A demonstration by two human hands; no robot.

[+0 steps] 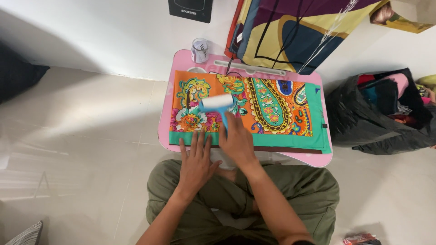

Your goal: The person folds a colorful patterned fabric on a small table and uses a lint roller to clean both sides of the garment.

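Note:
A folded cloth (pixel 272 109) with orange paisley print and a green border lies on a small pink lap table (pixel 318 159). My right hand (pixel 236 140) grips the blue handle of a lint roller (pixel 217 103), whose white roll rests on the cloth's left part. My left hand (pixel 196 161) lies flat, fingers spread, pressing the cloth's near left edge. I sit cross-legged in olive trousers behind the table.
A small clear cup (pixel 199 50) stands at the table's far left corner. A large patterned fabric (pixel 295 31) hangs over the far edge. A black bag (pixel 381 113) stuffed with clothes sits on the floor to the right. A dark box (pixel 190 9) leans on the wall.

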